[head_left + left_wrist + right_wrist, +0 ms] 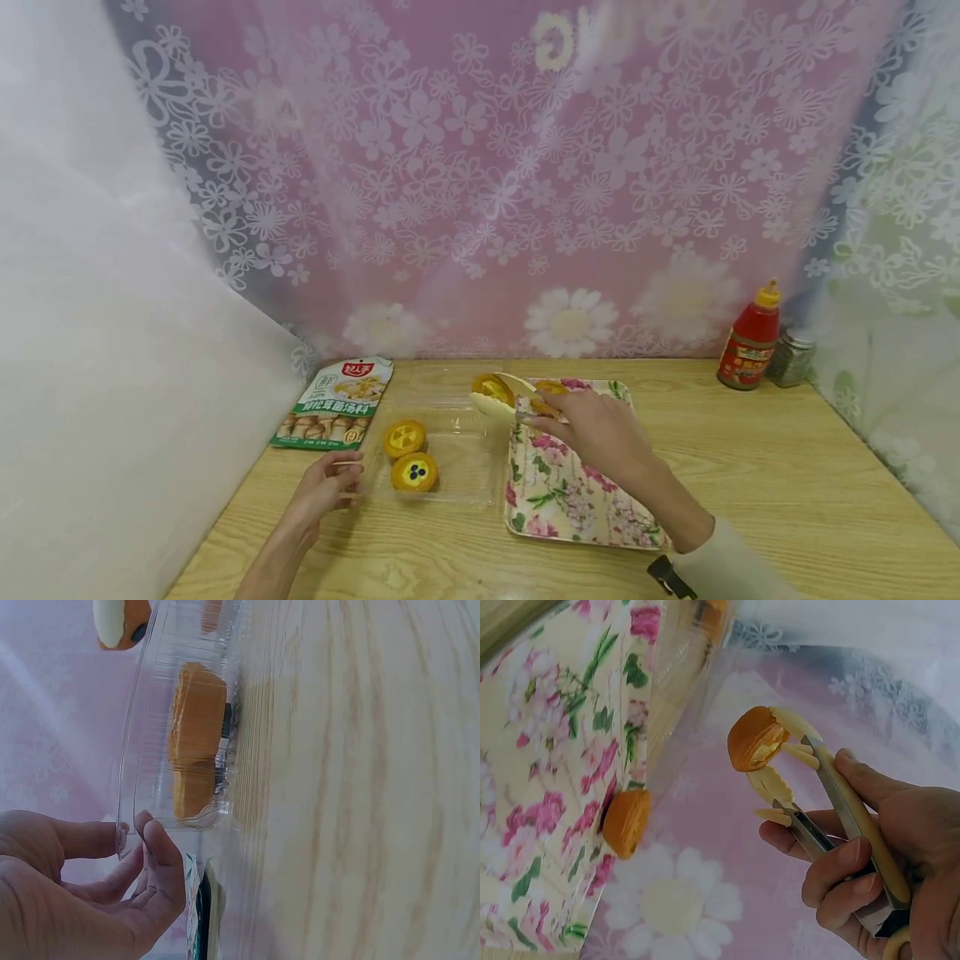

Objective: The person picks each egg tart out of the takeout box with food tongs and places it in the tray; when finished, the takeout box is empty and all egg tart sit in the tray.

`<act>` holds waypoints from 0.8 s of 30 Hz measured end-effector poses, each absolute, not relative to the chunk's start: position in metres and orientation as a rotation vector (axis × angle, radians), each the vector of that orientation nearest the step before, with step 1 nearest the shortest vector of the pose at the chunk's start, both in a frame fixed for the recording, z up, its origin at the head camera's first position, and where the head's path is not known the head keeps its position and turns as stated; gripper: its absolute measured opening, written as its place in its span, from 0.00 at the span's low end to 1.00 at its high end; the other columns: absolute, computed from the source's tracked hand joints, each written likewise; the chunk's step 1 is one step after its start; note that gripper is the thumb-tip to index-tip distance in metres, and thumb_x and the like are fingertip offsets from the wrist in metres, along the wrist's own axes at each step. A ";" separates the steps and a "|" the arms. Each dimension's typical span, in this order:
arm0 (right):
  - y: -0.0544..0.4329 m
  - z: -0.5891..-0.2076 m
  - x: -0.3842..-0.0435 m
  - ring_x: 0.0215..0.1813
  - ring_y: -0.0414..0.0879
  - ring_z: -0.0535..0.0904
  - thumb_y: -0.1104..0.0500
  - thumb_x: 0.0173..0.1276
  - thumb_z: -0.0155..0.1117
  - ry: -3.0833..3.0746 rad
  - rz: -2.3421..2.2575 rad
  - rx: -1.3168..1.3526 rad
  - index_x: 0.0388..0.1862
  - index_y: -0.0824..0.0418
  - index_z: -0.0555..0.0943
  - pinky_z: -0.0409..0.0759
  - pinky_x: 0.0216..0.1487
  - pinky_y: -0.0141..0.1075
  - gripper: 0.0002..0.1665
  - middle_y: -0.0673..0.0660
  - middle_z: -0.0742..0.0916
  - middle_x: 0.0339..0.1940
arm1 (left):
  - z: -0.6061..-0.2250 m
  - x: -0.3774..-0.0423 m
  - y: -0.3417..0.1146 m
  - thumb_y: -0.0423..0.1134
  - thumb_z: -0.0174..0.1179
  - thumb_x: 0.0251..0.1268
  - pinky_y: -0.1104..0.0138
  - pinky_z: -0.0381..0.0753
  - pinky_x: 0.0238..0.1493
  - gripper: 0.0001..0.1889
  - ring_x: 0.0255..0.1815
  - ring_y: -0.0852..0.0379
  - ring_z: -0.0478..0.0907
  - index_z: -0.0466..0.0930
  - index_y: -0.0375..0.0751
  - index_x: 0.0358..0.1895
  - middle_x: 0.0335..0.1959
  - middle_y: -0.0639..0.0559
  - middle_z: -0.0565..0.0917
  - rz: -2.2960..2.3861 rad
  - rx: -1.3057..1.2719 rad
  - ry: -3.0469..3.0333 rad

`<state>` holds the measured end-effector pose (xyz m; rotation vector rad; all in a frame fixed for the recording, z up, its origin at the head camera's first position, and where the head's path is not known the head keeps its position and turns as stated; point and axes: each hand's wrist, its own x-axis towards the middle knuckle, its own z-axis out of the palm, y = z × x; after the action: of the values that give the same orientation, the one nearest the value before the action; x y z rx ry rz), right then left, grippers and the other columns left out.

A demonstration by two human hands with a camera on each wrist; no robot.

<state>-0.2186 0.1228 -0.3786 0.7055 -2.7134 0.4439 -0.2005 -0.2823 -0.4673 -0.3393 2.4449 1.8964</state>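
Observation:
My left hand (322, 492) pinches the left rim of a clear plastic container (468, 467) between thumb and fingers, as the left wrist view shows. Inside it, on the left side, sit a tart with a yellow top (405, 437) and a tart with dark berries (415, 473). My right hand (603, 429) grips metal tongs (844, 802) with cream-coloured tips. Those tips hold another tart (751, 741) in the air, over the container's back right part in the head view. One more tart (626, 823) rests on the far end of a floral tray (555, 500), partly hidden behind my right hand.
A green and white food packet (333, 404) lies left of the container. At the back right stand a red sauce bottle (750, 342) with a yellow cap and a small glass jar (791, 360). A flowered pink curtain (480, 208) hangs behind the wooden table (750, 483).

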 end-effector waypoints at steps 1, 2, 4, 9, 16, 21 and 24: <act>0.127 -0.378 -0.218 0.14 0.37 0.56 0.41 0.75 0.66 -2.720 0.465 0.685 0.66 0.57 0.84 0.52 0.16 0.29 0.29 0.47 0.79 0.17 | -0.467 -0.201 -0.282 0.34 0.56 0.81 0.55 0.85 0.41 0.19 0.43 0.46 0.81 0.71 0.29 0.68 0.54 0.36 0.79 1.893 -0.339 2.446; 0.132 -0.378 -0.218 0.14 0.37 0.55 0.42 0.75 0.66 -2.725 0.471 0.662 0.67 0.57 0.83 0.52 0.16 0.29 0.30 0.46 0.77 0.16 | -0.467 -0.201 -0.282 0.34 0.56 0.81 0.55 0.85 0.41 0.19 0.43 0.46 0.81 0.71 0.29 0.68 0.54 0.36 0.79 1.891 -0.338 2.447; 0.141 -0.377 -0.217 0.14 0.38 0.54 0.42 0.75 0.65 -2.741 0.474 0.619 0.70 0.57 0.81 0.51 0.16 0.30 0.31 0.46 0.73 0.12 | -0.466 -0.202 -0.283 0.34 0.56 0.81 0.55 0.85 0.42 0.20 0.43 0.46 0.81 0.71 0.29 0.68 0.54 0.36 0.79 1.888 -0.339 2.449; 0.162 -0.378 -0.217 0.15 0.38 0.52 0.40 0.76 0.63 -2.761 0.467 0.566 0.73 0.56 0.78 0.50 0.17 0.31 0.33 0.46 0.68 0.09 | -0.466 -0.201 -0.283 0.34 0.55 0.81 0.55 0.86 0.42 0.20 0.43 0.47 0.81 0.71 0.29 0.68 0.54 0.36 0.80 1.880 -0.355 2.450; 0.191 -0.382 -0.218 0.15 0.40 0.63 0.39 0.77 0.62 -2.804 0.480 0.509 0.72 0.60 0.79 0.56 0.16 0.33 0.35 0.46 0.76 0.15 | -0.466 -0.201 -0.282 0.34 0.55 0.81 0.55 0.85 0.41 0.19 0.43 0.47 0.81 0.71 0.29 0.68 0.55 0.35 0.79 1.877 -0.368 2.443; 0.213 -0.388 -0.219 0.18 0.41 0.67 0.36 0.76 0.61 -2.799 0.462 0.464 0.71 0.61 0.79 0.58 0.17 0.35 0.38 0.50 0.82 0.22 | -0.466 -0.201 -0.281 0.35 0.56 0.81 0.55 0.85 0.42 0.20 0.43 0.47 0.81 0.71 0.29 0.68 0.55 0.36 0.79 1.874 -0.370 2.446; 0.225 -0.392 -0.219 0.17 0.41 0.66 0.35 0.76 0.60 -2.797 0.445 0.449 0.71 0.61 0.79 0.57 0.17 0.35 0.39 0.48 0.78 0.17 | -0.467 -0.201 -0.281 0.35 0.56 0.81 0.55 0.86 0.42 0.20 0.43 0.47 0.81 0.71 0.29 0.68 0.55 0.36 0.79 1.874 -0.370 2.446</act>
<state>-0.2189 0.2248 -0.3922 0.4487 -2.7973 0.4453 -0.2007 -0.2808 -0.4668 -0.3704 2.4464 1.8738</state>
